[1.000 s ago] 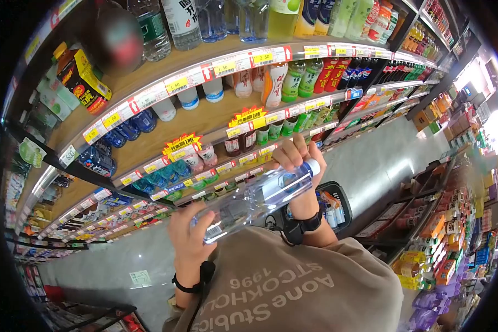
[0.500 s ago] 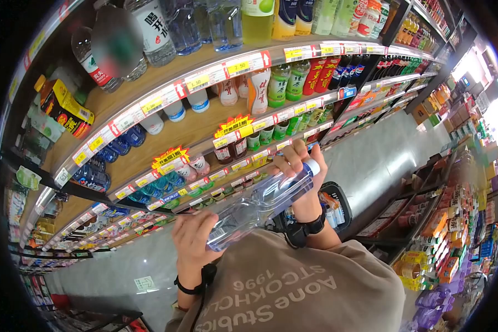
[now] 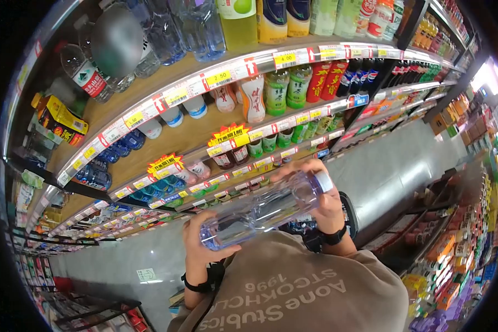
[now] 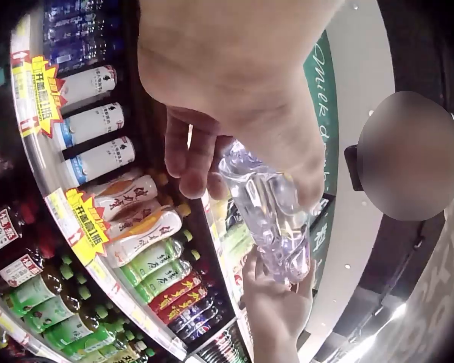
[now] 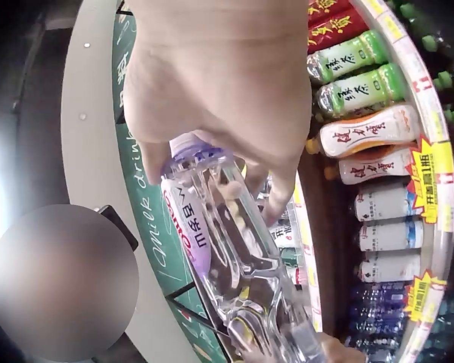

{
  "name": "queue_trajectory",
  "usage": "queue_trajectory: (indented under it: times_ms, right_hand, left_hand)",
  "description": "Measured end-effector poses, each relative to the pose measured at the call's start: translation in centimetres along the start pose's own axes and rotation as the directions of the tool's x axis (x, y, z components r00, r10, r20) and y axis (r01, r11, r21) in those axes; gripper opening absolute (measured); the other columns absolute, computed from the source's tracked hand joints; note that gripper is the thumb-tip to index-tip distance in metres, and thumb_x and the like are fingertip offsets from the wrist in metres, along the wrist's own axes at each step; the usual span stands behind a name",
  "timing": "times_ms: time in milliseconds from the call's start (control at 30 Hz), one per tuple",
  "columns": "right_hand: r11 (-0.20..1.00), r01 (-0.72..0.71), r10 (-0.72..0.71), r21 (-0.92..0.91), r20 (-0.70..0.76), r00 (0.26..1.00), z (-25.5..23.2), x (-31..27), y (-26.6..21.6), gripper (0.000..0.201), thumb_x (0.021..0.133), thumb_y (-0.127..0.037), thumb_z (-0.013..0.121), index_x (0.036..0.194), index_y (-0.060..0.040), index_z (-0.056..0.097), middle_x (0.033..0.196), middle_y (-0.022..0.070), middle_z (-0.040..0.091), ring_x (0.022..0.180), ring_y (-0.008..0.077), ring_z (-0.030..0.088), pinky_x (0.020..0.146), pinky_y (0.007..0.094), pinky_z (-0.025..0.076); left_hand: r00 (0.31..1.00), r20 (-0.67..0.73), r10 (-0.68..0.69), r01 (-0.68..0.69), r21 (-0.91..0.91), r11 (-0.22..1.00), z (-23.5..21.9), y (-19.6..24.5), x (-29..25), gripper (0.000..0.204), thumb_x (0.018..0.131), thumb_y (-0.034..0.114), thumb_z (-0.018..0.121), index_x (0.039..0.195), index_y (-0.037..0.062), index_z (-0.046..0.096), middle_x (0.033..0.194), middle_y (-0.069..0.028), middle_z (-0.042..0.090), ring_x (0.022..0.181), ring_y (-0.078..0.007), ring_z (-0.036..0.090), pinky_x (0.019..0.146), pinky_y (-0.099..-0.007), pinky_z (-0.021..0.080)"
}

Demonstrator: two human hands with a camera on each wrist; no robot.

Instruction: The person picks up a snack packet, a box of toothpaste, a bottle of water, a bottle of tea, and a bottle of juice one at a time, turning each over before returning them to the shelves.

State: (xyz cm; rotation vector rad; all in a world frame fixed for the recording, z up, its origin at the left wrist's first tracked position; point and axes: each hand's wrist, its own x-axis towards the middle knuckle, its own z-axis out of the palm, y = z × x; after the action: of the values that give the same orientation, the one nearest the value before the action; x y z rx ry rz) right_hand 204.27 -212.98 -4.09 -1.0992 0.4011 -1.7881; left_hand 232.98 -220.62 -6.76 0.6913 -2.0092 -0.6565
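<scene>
A large clear plastic water bottle [image 3: 254,216] with a white cap lies slantwise before the shirt in the head view, its cap end up to the right. My left hand [image 3: 205,243] grips the base, thumb along the lower side. Around the neck and shoulder curl the fingers of my right hand [image 3: 321,191]. The right wrist view shows a purple-and-white label [image 5: 189,227] with red and dark print on the bottle, below the right hand [image 5: 219,91]. In the left wrist view, the left hand [image 4: 234,98] partly covers the bottle's base.
Shelves of drinks with a price rail [image 3: 205,80] curve across the front. Red-and-white labelled water bottles [image 3: 86,74] and green tea bottles [image 3: 288,86] stand there. A dark shopping basket [image 3: 348,213] is behind the right wrist. More goods [image 3: 454,249] line the aisle's right side.
The bottle has been rolled in the hands; its label, seen earlier, no longer faces the head view. The right fingers have shifted around the neck. The nearby shelf goods have slid left in view.
</scene>
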Motion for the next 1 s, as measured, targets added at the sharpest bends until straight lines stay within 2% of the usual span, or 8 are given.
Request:
queue_trajectory:
  times_ms: [167, 300, 433, 533, 700, 800, 833, 1000]
  right_hand:
    - [0.989, -0.038, 0.046, 0.146, -0.053, 0.998, -1.7, -0.3, -0.4, 0.074, 0.093, -0.039, 0.066, 0.153, -0.0096, 0.033, 0.152, 0.0298, 0.038, 0.141, 0.047, 0.041, 0.112, 0.0571, 0.038]
    - [0.981, -0.116, 0.114, 0.155, 0.021, 0.993, -2.6, 0.4, -0.9, 0.077, 0.091, -0.037, 0.068, 0.154, -0.0089, 0.033, 0.152, 0.03, 0.038, 0.141, 0.0458, 0.041, 0.113, 0.0563, 0.038]
    - [0.963, -0.163, 0.096, 0.215, 0.292, 0.952, -3.9, 1.0, 0.1, 0.085, 0.076, -0.025, 0.086, 0.148, -0.0051, 0.044, 0.146, 0.0304, 0.048, 0.14, 0.0438, 0.043, 0.114, 0.053, 0.037]
    - [0.985, -0.165, 0.137, 0.05, 0.353, 0.925, -4.3, 1.8, -0.1, 0.083, 0.07, -0.021, 0.091, 0.14, -0.0008, 0.052, 0.138, 0.0293, 0.056, 0.135, 0.0424, 0.05, 0.114, 0.0516, 0.038]
    - [0.967, -0.227, 0.218, 0.113, 0.088, 0.972, -4.6, 1.1, 0.8, 0.065, 0.075, -0.025, 0.085, 0.127, 0.0018, 0.057, 0.131, 0.0257, 0.062, 0.126, 0.0354, 0.06, 0.11, 0.0474, 0.045]
    - [0.973, -0.199, 0.209, 0.114, -0.08, 0.975, -3.8, 1.0, 0.5, 0.062, 0.087, -0.04, 0.077, 0.131, -0.0017, 0.055, 0.13, 0.0216, 0.063, 0.12, 0.0306, 0.063, 0.102, 0.0444, 0.051]
    - [0.962, -0.239, 0.256, 0.135, -0.13, 0.958, -3.9, 0.9, 0.7, 0.06, 0.09, -0.041, 0.074, 0.132, -0.0024, 0.055, 0.13, 0.0207, 0.063, 0.12, 0.03, 0.063, 0.1, 0.0438, 0.052]
    - [0.897, -0.375, 0.419, 0.234, -0.185, 0.889, -4.7, 0.0, 2.0, 0.053, 0.099, -0.041, 0.063, 0.136, -0.0059, 0.052, 0.133, 0.0174, 0.062, 0.12, 0.0283, 0.062, 0.094, 0.0422, 0.055]
  left_hand:
    - [0.952, 0.15, -0.268, 0.3, -0.259, 0.918, 1.5, 0.2, 1.4, 0.081, 0.058, 0.048, 0.092, 0.116, 0.0008, 0.062, 0.095, -0.0064, 0.068, 0.078, -0.0149, 0.066, 0.072, -0.0286, 0.052]
    - [0.83, 0.347, -0.435, 0.556, -0.553, 0.62, 2.9, -0.2, 2.2, 0.072, 0.076, 0.049, 0.08, 0.123, -0.0014, 0.058, 0.088, -0.0055, 0.065, 0.054, -0.0052, 0.054, 0.043, -0.0206, 0.041]
    - [0.554, 0.28, -0.784, 0.647, -0.738, 0.194, 3.9, 0.3, 1.7, 0.057, 0.098, 0.051, 0.054, 0.121, -0.0015, 0.06, 0.08, -0.0078, 0.067, 0.042, -0.0076, 0.044, 0.035, -0.0221, 0.027]
    - [0.49, 0.508, -0.708, 0.756, -0.652, 0.055, 2.4, -0.4, 2.1, 0.055, 0.102, 0.049, 0.047, 0.117, -0.0008, 0.063, 0.083, -0.0124, 0.07, 0.037, -0.0121, 0.042, 0.032, -0.0254, 0.024]
    - [0.63, 0.594, -0.5, 0.714, -0.697, 0.072, 2.4, -0.9, 1.0, 0.096, 0.094, 0.08, 0.028, 0.128, -0.0069, 0.053, 0.077, -0.0174, 0.068, 0.054, -0.0244, 0.064, 0.041, -0.0288, 0.047]
    - [0.719, 0.585, -0.374, 0.691, -0.657, 0.3, 2.0, -0.4, 0.9, 0.092, 0.094, 0.076, 0.039, 0.133, -0.0068, 0.049, 0.08, -0.0172, 0.068, 0.061, -0.0248, 0.066, 0.051, -0.0318, 0.052]
    - [0.777, 0.553, -0.301, 0.629, -0.685, 0.366, 1.9, -0.2, 0.8, 0.082, 0.094, 0.063, 0.057, 0.138, -0.0057, 0.047, 0.082, -0.0166, 0.068, 0.067, -0.0244, 0.067, 0.059, -0.0328, 0.053]
    - [0.706, 0.5, -0.501, 0.708, -0.506, 0.492, 1.6, 0.2, 0.5, 0.06, 0.091, 0.031, 0.073, 0.136, -0.0021, 0.05, 0.084, -0.0114, 0.068, 0.068, -0.0181, 0.068, 0.057, -0.0286, 0.053]
